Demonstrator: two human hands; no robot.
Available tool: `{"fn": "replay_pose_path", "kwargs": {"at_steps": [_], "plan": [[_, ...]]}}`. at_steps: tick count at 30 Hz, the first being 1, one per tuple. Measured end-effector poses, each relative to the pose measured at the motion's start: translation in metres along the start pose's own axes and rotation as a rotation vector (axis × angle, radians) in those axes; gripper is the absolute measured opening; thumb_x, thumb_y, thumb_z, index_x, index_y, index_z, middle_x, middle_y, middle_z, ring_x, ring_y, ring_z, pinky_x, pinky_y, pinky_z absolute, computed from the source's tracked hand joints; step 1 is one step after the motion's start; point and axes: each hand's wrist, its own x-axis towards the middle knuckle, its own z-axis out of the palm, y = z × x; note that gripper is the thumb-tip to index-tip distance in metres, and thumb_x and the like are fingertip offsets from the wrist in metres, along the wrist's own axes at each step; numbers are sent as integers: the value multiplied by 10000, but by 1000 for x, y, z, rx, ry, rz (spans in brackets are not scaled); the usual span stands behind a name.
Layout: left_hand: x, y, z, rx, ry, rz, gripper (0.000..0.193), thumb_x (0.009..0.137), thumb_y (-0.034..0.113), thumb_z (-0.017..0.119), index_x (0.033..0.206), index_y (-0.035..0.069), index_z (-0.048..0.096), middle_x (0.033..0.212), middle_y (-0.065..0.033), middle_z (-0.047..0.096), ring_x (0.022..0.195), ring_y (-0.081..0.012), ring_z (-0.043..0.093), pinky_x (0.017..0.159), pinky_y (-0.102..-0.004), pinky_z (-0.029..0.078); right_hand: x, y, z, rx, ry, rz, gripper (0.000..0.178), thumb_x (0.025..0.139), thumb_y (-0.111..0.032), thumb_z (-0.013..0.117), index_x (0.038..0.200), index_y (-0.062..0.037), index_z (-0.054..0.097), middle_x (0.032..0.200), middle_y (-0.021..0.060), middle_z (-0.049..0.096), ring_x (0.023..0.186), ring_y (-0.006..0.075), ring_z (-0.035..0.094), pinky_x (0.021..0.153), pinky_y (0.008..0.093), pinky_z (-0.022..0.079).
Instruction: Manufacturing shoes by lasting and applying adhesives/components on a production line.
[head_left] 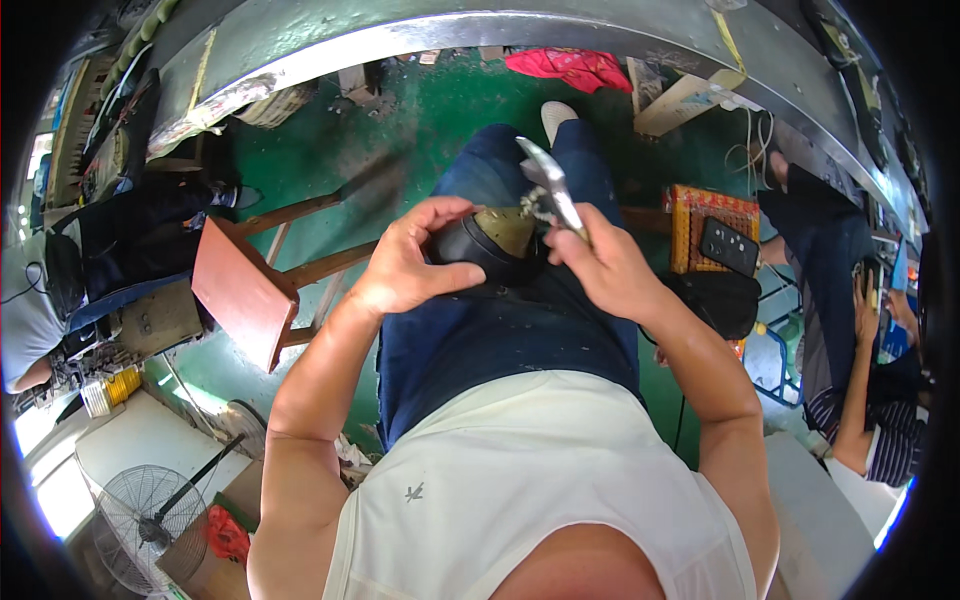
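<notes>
Shoe [480, 245] work is in hand: one black shoe is held on the lap, sole side up, its tan insole showing. It is gripped by the left hand [405, 262], fingers curled around its heel end. One pair of metal pincers [550, 185] is held by the right hand [600, 265], fingers closed on the handles, the tip set at the shoe's edge. Lasting of the upper is judged to be the step; a firm pull and steady hold are called for next. Farther off, one red stool [240, 290], one fan [145, 515] and one phone [728, 245] are seen.
</notes>
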Motion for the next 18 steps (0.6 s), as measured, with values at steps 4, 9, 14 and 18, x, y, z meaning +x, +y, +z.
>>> {"fn": "replay_pose_path", "kwargs": {"at_steps": [4,9,14,18], "plan": [[-2,7,4,25,-18,-30,612,755,68,855,1296,2,576,1184,-62,654,1085,-123,594,992,-299,472,-14,4,-18,270,-167,257,293,1040,-259,505,1179,-7,559,845,63,631,711,102,578,643,302,474],[3,9,14,283,103,0,588,735,171,862,1239,-8,617,1066,-79,691,965,-134,641,890,-302,521,4,-25,-71,1162,419,40,424,1047,-389,457,1241,-17,520,992,96,597,764,180,529,646,320,474],[19,15,27,451,62,-8,588,731,209,852,1217,-32,625,1036,-133,708,936,-178,674,878,-320,532,-19,-27,7,1327,-420,845,616,1045,-578,320,1146,-18,557,823,86,577,645,188,553,549,312,444],[19,22,25,499,37,-32,608,721,245,850,1205,-50,630,1018,-176,716,928,-215,695,877,-332,537,-5,-34,-62,1084,-107,355,707,1036,-631,304,1183,16,549,896,73,590,716,174,579,544,273,444]]}}
